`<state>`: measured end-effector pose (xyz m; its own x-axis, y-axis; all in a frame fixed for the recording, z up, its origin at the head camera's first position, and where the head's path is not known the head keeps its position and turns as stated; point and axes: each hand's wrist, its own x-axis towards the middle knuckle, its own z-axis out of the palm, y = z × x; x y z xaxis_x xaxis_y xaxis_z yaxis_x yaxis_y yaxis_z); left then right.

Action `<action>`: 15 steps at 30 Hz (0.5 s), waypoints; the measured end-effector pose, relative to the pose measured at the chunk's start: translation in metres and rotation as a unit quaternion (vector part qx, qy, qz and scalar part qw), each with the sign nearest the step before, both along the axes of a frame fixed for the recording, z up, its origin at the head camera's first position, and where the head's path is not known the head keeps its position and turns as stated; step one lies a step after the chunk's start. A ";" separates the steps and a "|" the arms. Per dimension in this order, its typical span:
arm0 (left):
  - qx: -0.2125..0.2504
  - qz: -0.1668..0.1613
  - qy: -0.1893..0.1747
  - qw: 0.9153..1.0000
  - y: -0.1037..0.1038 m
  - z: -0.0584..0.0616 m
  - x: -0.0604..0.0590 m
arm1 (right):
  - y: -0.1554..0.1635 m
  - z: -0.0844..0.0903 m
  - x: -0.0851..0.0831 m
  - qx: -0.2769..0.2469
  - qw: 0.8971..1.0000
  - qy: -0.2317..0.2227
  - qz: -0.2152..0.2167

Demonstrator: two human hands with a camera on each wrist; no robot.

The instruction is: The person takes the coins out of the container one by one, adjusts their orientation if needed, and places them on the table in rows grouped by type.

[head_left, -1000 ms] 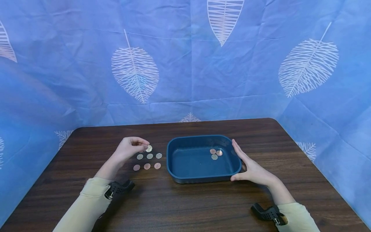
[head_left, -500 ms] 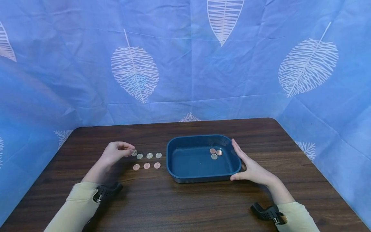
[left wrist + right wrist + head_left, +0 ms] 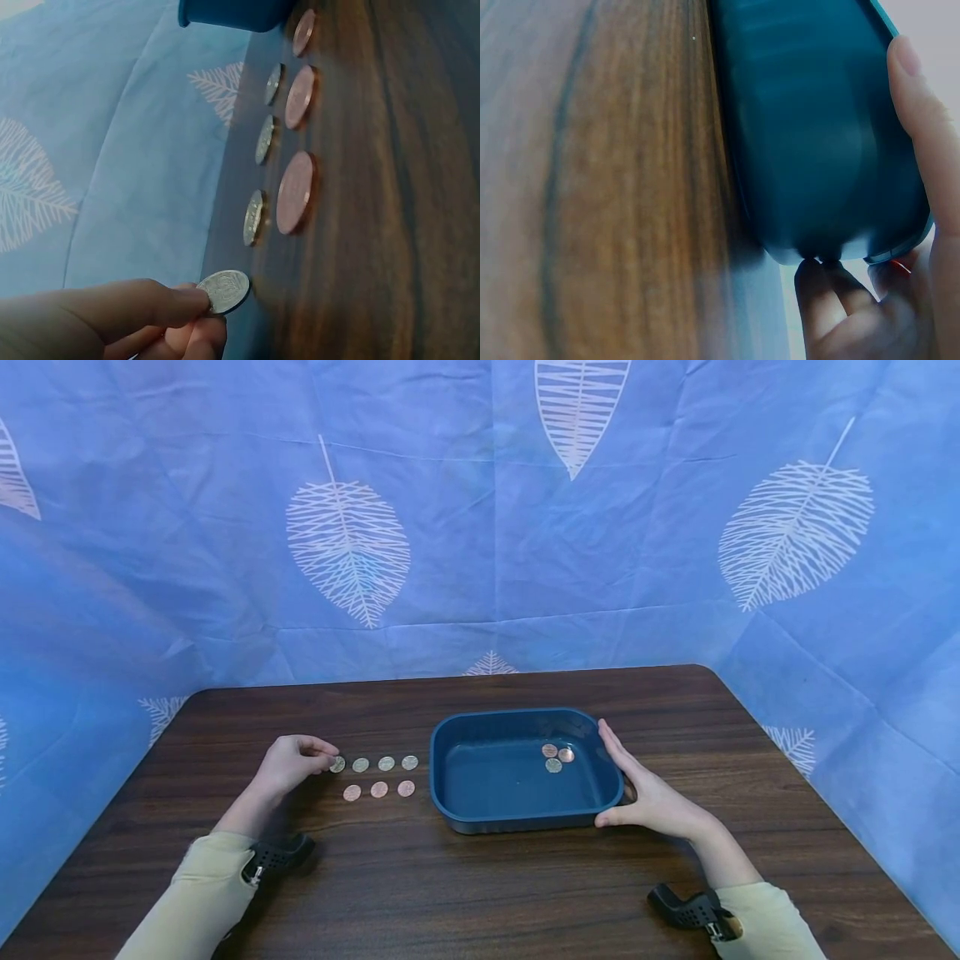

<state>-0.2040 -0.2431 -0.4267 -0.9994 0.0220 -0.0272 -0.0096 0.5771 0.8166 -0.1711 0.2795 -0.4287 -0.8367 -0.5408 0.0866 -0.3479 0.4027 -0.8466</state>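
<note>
My left hand (image 3: 327, 757) pinches a silver coin (image 3: 337, 764) between thumb and fingertips, low over the table at the left end of a row of three silver coins (image 3: 386, 763). The left wrist view shows the pinched coin (image 3: 223, 291) in line with that row (image 3: 253, 217). Three copper coins (image 3: 379, 789) lie in a nearer row. A dark blue tray (image 3: 525, 821) holds three coins (image 3: 557, 757) near its right end. My right hand (image 3: 613, 777) rests against the tray's right wall, fingers straight, thumb (image 3: 919, 142) on the front corner.
The dark wooden table (image 3: 480, 893) carries everything, with its rounded far corners near a blue leaf-print cloth (image 3: 480, 527) that hangs behind and on both sides. Black wrist mounts (image 3: 277, 856) sit on both cream sleeves.
My left hand has carried the silver coin leftward and down, from above the silver row to its left end. The right hand and tray have not moved.
</note>
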 end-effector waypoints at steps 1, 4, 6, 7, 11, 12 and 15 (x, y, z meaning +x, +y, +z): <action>-0.009 0.002 0.003 1.000 0.000 0.000 0.000 | 0.000 0.000 0.000 -0.001 1.000 0.000 0.000; -0.040 0.006 0.013 0.999 0.001 -0.001 0.001 | 0.000 0.000 0.000 -0.004 1.000 -0.001 0.001; -0.061 0.010 0.017 0.998 0.001 -0.001 0.001 | 0.000 0.000 0.000 -0.005 1.000 -0.002 0.001; -0.070 0.012 0.019 0.997 0.002 -0.001 0.000 | 0.000 0.000 0.000 -0.004 1.000 -0.003 0.001; -0.093 0.016 0.024 0.995 0.003 -0.003 -0.001 | 0.000 0.000 0.000 0.000 1.000 -0.002 -0.001; -0.095 0.017 0.026 0.995 0.003 -0.003 -0.001 | 0.000 0.000 0.000 0.001 1.000 -0.002 -0.001; -0.101 0.017 0.031 0.994 0.004 -0.004 -0.001 | 0.000 0.000 0.000 0.001 1.000 -0.001 0.000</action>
<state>-0.2048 -0.2391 -0.4308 -0.9993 -0.0122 0.0349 0.0149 0.7302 0.6831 -0.1711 0.2797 -0.4288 -0.8370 -0.5407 0.0835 -0.3460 0.4049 -0.8463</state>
